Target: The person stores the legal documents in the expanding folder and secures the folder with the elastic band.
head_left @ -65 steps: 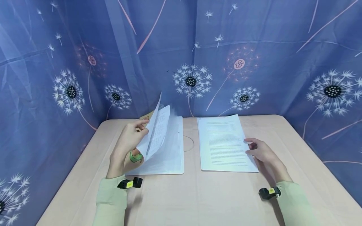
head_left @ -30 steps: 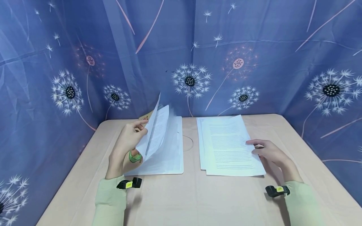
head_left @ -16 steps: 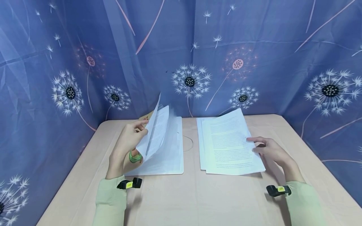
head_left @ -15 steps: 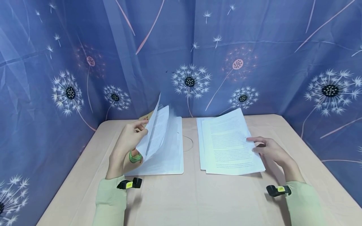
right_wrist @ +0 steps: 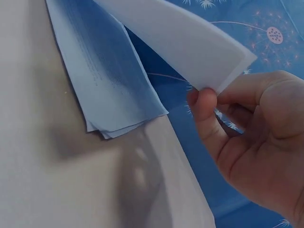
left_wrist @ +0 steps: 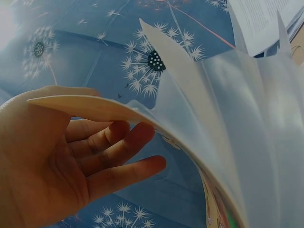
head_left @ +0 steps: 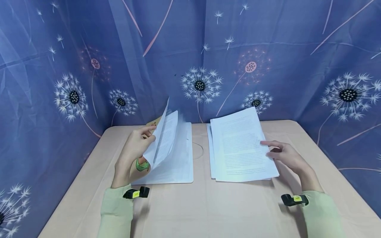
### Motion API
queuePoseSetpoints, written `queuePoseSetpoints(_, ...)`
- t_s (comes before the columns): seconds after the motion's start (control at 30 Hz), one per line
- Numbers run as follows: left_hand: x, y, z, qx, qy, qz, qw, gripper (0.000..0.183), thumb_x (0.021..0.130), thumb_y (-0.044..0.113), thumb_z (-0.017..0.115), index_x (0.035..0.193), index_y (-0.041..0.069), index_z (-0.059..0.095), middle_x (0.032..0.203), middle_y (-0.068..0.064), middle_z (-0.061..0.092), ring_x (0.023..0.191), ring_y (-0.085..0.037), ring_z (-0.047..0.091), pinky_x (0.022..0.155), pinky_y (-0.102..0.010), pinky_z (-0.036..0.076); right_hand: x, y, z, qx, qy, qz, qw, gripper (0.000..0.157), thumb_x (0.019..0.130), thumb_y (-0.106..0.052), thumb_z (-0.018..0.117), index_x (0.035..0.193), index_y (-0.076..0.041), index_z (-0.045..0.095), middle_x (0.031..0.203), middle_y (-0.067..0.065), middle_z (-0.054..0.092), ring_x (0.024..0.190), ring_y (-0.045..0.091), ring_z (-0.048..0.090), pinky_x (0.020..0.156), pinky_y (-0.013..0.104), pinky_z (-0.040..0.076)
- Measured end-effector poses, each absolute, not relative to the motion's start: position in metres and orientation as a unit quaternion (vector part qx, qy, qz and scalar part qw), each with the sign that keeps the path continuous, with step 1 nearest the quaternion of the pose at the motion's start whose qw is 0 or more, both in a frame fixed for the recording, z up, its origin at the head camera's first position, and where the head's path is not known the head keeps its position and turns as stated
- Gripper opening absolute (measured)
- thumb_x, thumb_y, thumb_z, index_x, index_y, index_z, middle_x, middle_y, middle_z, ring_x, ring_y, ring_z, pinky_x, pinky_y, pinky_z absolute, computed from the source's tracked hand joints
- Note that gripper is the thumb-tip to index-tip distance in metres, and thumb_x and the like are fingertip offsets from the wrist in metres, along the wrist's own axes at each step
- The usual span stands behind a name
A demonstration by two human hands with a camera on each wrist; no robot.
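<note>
On the left of the table lies a folder with clear plastic pockets (head_left: 180,165); its picture-printed cover shows a green patch. My left hand (head_left: 135,145) holds the cover and some front pages raised, thumb on top, as the left wrist view shows beside the clear pockets (left_wrist: 247,104). To the right, my right hand (head_left: 287,157) pinches the right edge of printed paper (head_left: 241,145) between thumb and fingers. That paper is lifted at an angle above a stack of printed sheets (right_wrist: 104,80). How many sheets are pinched, I cannot tell.
A beige cloth covers the table (head_left: 202,208). Blue dandelion-patterned curtain (head_left: 166,69) stands behind and at both sides. A thin, loop-shaped line (head_left: 203,150) lies between folder and paper stack.
My right hand has drawn the paper out to the right of the stack, then raised it, so its far edge now stands higher. My left hand and the folder stay the same.
</note>
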State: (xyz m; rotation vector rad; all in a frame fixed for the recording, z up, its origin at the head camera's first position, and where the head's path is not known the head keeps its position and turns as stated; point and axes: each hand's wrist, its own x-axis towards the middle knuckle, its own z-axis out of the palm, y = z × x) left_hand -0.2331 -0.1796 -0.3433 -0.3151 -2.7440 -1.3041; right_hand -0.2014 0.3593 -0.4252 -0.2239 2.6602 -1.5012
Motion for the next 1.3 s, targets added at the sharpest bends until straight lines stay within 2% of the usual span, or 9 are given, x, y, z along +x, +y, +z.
queuePoseSetpoints(0.27, -0.235, -0.180, -0.345, -0.108, -0.899, -0.422, 0.050, 0.049, 0.092, 0.013, 0.051, 0.140, 0.013, 0.058, 0.095, -0.010, 0.061, 0.048, -0.011, 0.037, 0.041, -0.027, 0.030, -0.201, 0.359, -0.424, -0.083, 0.870, -0.485, 0.010, 0.048, 0.095, -0.012, 0.064, 0.141, -0.005, 0.055, 0.144, 0.011, 0.048, 0.098, -0.003, 0.061, 0.079, 0.021, 0.054)
queuePoseSetpoints(0.5, -0.233, -0.182, -0.343, -0.104, -0.898, -0.425, 0.048, 0.049, 0.092, 0.016, 0.051, 0.141, 0.013, 0.058, 0.096, -0.009, 0.061, 0.050, -0.014, 0.037, 0.042, -0.026, 0.030, -0.203, 0.359, -0.424, -0.084, 0.862, -0.499, 0.004, 0.047, 0.094, -0.012, 0.065, 0.141, -0.012, 0.057, 0.141, 0.002, 0.051, 0.098, -0.002, 0.062, 0.079, 0.020, 0.054)
queuePoseSetpoints(0.7, -0.233, -0.183, -0.344, -0.106, -0.898, -0.425, 0.052, 0.049, 0.093, 0.015, 0.051, 0.141, 0.013, 0.058, 0.096, -0.009, 0.061, 0.050, -0.014, 0.037, 0.042, -0.027, 0.030, -0.202, 0.359, -0.420, -0.086, 0.858, -0.506, -0.002, 0.049, 0.095, -0.013, 0.065, 0.142, -0.009, 0.055, 0.139, -0.003, 0.050, 0.096, 0.000, 0.063, 0.078, 0.021, 0.054)
queuePoseSetpoints(0.9, -0.234, -0.180, -0.344, -0.103, -0.896, -0.430, 0.042, 0.048, 0.093, 0.018, 0.051, 0.141, 0.015, 0.058, 0.098, -0.009, 0.060, 0.046, -0.012, 0.031, 0.041, -0.026, 0.029, -0.198, 0.361, -0.419, -0.081, 0.857, -0.509, -0.015, 0.050, 0.095, -0.008, 0.062, 0.144, -0.008, 0.053, 0.134, -0.016, 0.049, 0.097, -0.006, 0.061, 0.078, 0.017, 0.053)
queuePoseSetpoints(1.13, -0.234, -0.181, -0.344, -0.101, -0.897, -0.428, 0.044, 0.048, 0.093, 0.018, 0.052, 0.140, 0.013, 0.058, 0.098, -0.009, 0.060, 0.045, -0.011, 0.030, 0.040, -0.026, 0.028, -0.199, 0.358, -0.418, -0.089, 0.842, -0.531, -0.017, 0.048, 0.097, -0.009, 0.061, 0.144, -0.012, 0.054, 0.135, -0.016, 0.050, 0.097, -0.003, 0.064, 0.077, 0.018, 0.053)
queuePoseSetpoints(1.3, -0.233, -0.183, -0.344, -0.104, -0.897, -0.426, 0.046, 0.048, 0.094, 0.019, 0.052, 0.141, 0.014, 0.058, 0.097, -0.009, 0.060, 0.046, -0.011, 0.030, 0.041, -0.026, 0.028, -0.201, 0.353, -0.412, -0.097, 0.843, -0.528, -0.021, 0.049, 0.096, -0.011, 0.063, 0.144, -0.009, 0.054, 0.135, -0.016, 0.053, 0.097, 0.000, 0.065, 0.077, 0.019, 0.054)
